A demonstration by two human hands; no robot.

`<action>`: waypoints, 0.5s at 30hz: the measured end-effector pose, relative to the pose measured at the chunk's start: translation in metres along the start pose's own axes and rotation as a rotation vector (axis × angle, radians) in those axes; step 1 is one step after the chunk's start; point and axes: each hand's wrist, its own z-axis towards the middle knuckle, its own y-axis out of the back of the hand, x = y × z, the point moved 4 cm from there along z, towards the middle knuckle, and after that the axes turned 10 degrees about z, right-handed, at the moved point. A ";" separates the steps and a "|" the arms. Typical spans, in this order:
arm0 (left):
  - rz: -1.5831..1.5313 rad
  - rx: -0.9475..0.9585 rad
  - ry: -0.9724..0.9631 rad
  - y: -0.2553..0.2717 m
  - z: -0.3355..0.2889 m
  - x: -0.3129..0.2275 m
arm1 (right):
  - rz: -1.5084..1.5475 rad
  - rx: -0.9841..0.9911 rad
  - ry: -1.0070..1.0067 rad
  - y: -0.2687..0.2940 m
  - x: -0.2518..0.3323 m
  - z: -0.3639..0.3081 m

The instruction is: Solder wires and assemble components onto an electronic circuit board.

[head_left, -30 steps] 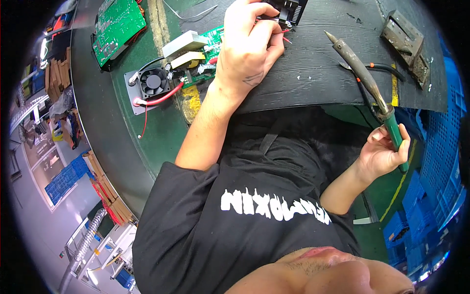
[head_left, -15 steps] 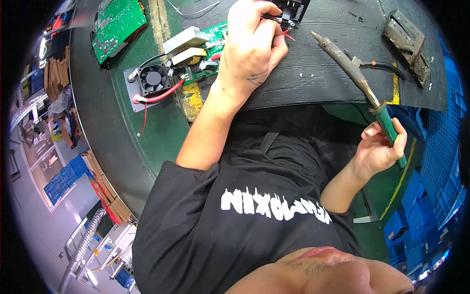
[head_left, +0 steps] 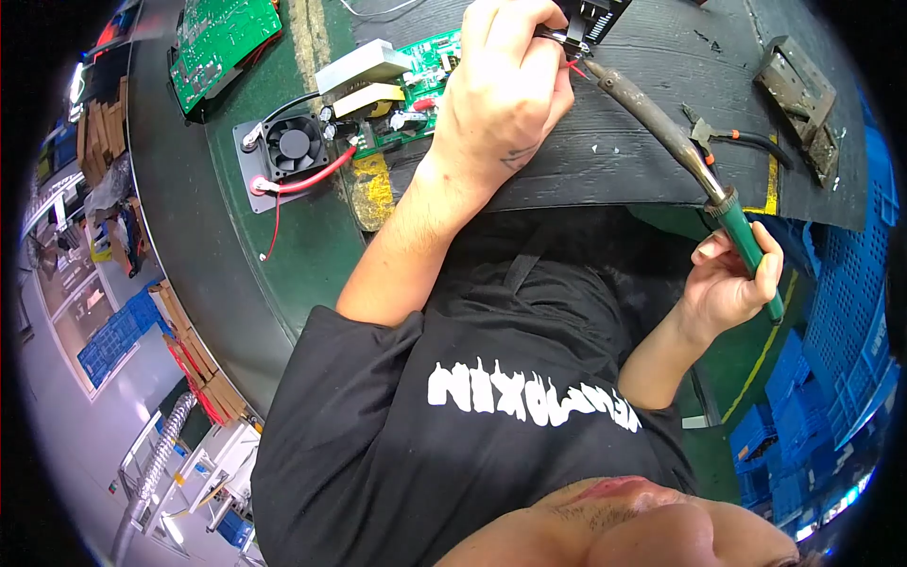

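My right hand (head_left: 726,288) is closed round the green handle of a soldering iron (head_left: 673,142), which slants up and left. The iron's tip is at or very near a black part with pins (head_left: 597,21) at the bench's far edge; actual contact is too small to tell. Beside that part, my left hand (head_left: 510,94) is closed in a pinch, and a short red wire (head_left: 574,66) sticks out at its fingertips. Left of this hand lies a green circuit board (head_left: 430,59) with silver and yellow blocks, partly hidden by the hand.
A metal bracket (head_left: 801,99) stands at the far right, near pliers (head_left: 701,130) with black and orange handles. To the left are a small black fan (head_left: 295,146) with thick red and black leads and another green board (head_left: 225,42). Blue crates (head_left: 798,373) stack at right.
The soldering iron's tip has moved up and left to the black part beside the red wire. My left hand and that part sit slightly farther right in the picture.
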 end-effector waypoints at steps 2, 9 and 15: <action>0.041 -0.167 -0.147 -0.006 -0.008 0.001 | 0.000 0.008 -0.005 0.001 -0.001 0.001; 0.028 -0.185 -0.126 -0.009 -0.010 0.002 | -0.046 -0.003 -0.023 0.002 -0.004 0.002; -0.026 0.208 0.159 0.023 0.017 -0.018 | -0.070 -0.021 -0.028 0.007 -0.004 0.003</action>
